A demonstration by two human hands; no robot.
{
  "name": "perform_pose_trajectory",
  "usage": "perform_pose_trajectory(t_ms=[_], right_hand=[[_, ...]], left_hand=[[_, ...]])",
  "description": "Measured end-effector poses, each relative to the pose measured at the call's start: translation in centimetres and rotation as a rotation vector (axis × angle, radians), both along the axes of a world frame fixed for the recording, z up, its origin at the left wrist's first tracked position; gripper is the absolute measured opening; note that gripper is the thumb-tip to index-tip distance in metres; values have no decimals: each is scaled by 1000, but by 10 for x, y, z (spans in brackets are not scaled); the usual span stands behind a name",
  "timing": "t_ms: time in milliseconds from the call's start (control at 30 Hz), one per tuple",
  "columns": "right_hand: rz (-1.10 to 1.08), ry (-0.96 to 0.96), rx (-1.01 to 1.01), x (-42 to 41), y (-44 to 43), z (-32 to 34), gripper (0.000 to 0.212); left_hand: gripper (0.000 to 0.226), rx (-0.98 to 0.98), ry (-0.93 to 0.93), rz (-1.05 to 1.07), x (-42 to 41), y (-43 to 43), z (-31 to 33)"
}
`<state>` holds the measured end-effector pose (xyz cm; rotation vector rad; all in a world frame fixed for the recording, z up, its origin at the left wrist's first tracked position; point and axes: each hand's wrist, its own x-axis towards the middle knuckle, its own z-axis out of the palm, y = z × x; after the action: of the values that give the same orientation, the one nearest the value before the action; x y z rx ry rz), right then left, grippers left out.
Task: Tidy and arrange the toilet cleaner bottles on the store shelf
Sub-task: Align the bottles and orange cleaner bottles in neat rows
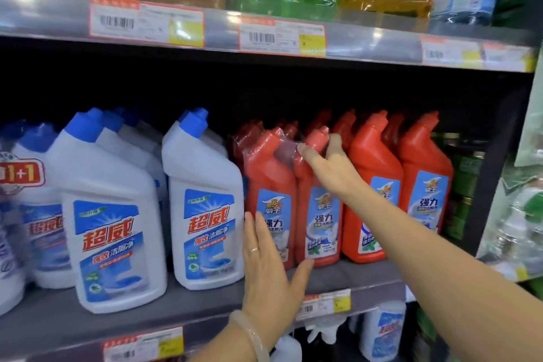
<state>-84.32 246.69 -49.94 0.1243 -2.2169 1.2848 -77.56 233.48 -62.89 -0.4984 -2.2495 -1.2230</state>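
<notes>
White bottles (111, 214) with blue caps fill the left end of the shelf (188, 306), one standing out at the front edge. Next along, the left hand (267, 267) is flat, fingers straight, pressing the front of the wrapped red pair (273, 173) mid-shelf. Up top, the right hand (332, 167) has its fingers curled around that pair's right neck. Single red bottles (373, 173) stand just beside it, toward the right end.

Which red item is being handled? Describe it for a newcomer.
On the middle shelf, pass the white blue-capped bottles to the red ones. It is the front-left twin pack, wrapped in clear film, unlike the single red bottles to its right.
</notes>
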Motion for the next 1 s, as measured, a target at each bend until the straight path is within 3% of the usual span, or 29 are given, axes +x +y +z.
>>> perform_pose_trajectory(t_ms=[633,700,767,833,967,1000], right_hand=[[25,-62,2,-5,6,4,35],[20,-76,43,-4,6,1,42],[3,-59,105,-2,8,-4,65],[-60,31,214,8,13,-9,74],[-315,463,149,37,49,-6,23],[-387,512,122,40,62,-3,21]], left_hand=[[85,46,-68,21,-6,-10,-6],[86,29,-68,34,-5,-9,-5],[86,0,-71,39,-4,-6,-3],[85,-22,-1,24,-3,-3,-2],[70,-83,326,-22,-12,5,28],[68,-96,377,-11,-16,6,44]])
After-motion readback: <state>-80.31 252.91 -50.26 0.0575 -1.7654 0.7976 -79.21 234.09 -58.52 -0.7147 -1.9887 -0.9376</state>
